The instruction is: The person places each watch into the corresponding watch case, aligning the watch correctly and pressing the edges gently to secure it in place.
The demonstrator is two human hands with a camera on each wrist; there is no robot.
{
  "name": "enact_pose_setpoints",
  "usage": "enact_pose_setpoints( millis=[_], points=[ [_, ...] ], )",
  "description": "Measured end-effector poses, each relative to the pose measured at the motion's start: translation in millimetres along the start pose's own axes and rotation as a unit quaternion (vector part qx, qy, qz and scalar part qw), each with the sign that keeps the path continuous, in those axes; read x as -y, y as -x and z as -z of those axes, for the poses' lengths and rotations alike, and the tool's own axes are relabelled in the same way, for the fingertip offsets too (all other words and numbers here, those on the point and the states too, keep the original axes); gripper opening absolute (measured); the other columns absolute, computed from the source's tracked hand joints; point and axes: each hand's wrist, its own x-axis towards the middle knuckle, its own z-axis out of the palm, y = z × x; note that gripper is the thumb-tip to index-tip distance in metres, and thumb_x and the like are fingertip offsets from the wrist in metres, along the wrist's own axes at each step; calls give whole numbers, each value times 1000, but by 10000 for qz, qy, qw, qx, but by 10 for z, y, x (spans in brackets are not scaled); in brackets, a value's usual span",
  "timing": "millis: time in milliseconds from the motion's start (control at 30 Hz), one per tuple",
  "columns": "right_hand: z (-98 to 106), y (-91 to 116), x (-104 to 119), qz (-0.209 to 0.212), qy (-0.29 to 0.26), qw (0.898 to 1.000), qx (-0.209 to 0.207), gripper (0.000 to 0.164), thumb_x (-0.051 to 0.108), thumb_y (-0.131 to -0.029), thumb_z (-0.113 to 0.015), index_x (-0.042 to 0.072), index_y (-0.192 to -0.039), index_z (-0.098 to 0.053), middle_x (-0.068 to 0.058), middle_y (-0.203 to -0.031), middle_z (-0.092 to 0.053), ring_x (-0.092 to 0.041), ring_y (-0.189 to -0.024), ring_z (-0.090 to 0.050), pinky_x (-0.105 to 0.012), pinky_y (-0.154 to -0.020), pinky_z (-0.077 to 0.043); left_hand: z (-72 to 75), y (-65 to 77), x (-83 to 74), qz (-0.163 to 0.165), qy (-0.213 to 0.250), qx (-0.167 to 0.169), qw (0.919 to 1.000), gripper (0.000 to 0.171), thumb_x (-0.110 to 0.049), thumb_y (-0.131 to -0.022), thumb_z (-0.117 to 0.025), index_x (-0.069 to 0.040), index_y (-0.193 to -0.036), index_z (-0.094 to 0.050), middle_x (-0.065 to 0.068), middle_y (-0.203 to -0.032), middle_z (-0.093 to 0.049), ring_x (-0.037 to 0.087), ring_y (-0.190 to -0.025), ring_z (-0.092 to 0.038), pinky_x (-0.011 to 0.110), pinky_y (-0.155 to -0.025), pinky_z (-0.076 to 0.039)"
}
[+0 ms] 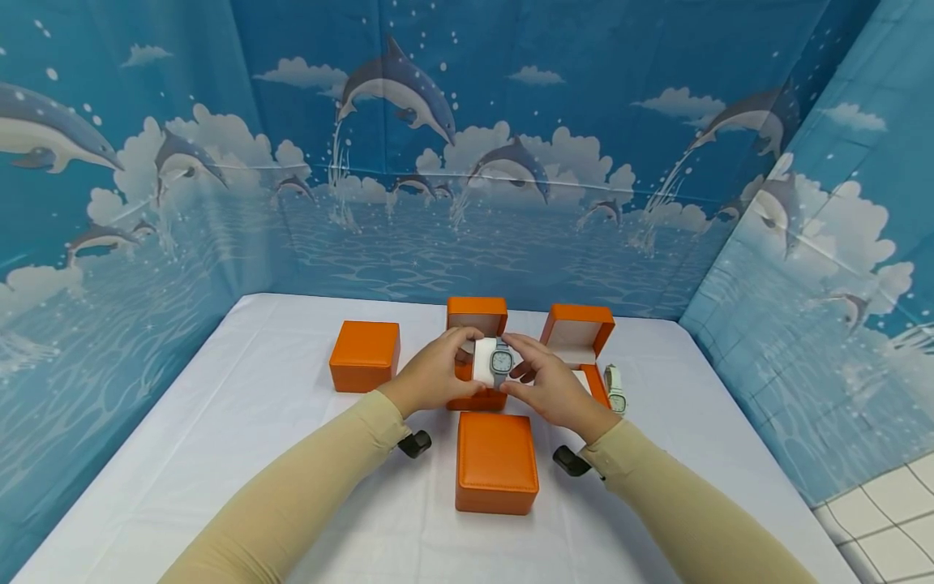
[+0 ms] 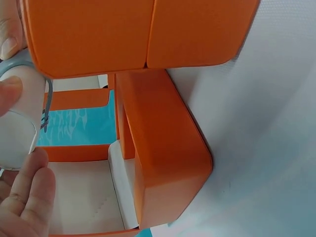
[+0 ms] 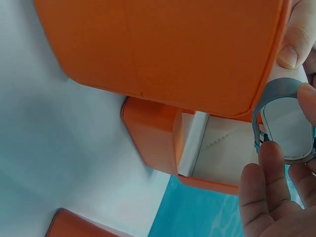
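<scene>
Both hands hold a wristwatch (image 1: 501, 362) with a grey-blue strap and squarish face, wrapped around a white watch cushion (image 1: 482, 359). My left hand (image 1: 432, 371) grips the cushion's left side between thumb and fingers. On the other side, my right hand (image 1: 556, 391) pinches the watch at its strap. In the right wrist view the strap (image 3: 280, 90) loops around the cushion's end. Behind and below the hands stands an open orange watch box (image 1: 477, 306), its lid raised; the hands partly hide its base.
A second open orange box (image 1: 578, 326) stands at the right, with a pale green watch (image 1: 614, 388) beside it. One closed orange box (image 1: 365, 349) sits at the left, another (image 1: 498, 454) in front. All rest on a white-covered table (image 1: 241, 454); dolphin-print curtains (image 1: 467, 235) surround it.
</scene>
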Motion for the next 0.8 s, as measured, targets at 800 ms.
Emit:
enact_pose_setpoints(
  millis=[800],
  points=[
    [-26, -5, 38, 75, -41, 10000, -4, 80, 12, -97, -77, 7, -165, -35, -13, -170, -33, -23, -107, -69, -47, -98, -60, 27, 9, -2, -35, -6, -25, 10000, 76, -25, -90, -85, -13, -154, -46, 4, -151, -51, 19, -121, -66, 39, -105, -57]
  ],
)
